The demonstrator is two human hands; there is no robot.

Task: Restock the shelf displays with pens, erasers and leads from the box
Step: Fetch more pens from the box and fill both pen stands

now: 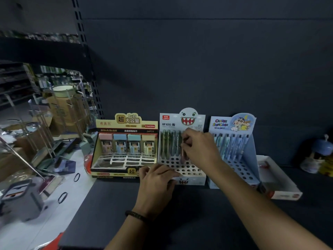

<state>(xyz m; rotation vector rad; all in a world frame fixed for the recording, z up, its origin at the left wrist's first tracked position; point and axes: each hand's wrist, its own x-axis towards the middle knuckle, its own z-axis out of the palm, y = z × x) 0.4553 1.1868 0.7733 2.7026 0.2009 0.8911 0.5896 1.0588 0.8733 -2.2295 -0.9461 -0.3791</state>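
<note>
Mid-frame, the right hand (198,147) pinches a pinkish pen (183,155) in curled fingertips over the white monster-face pen display (182,169), the left hand (157,181) touching its front edge, grip unclear; apparently mid-insertion, it next needs the tip steered into a free hole.

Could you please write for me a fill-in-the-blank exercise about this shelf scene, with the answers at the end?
1. The right hand pinches a ____ pen over the white display with the toothy face.
2. The left hand rests on the ____ edge of that display.
3. The yellow lead display stands on its ____ side.
4. The blue display stands on its ____ side.

Answers: pink; front; left; right.
</note>
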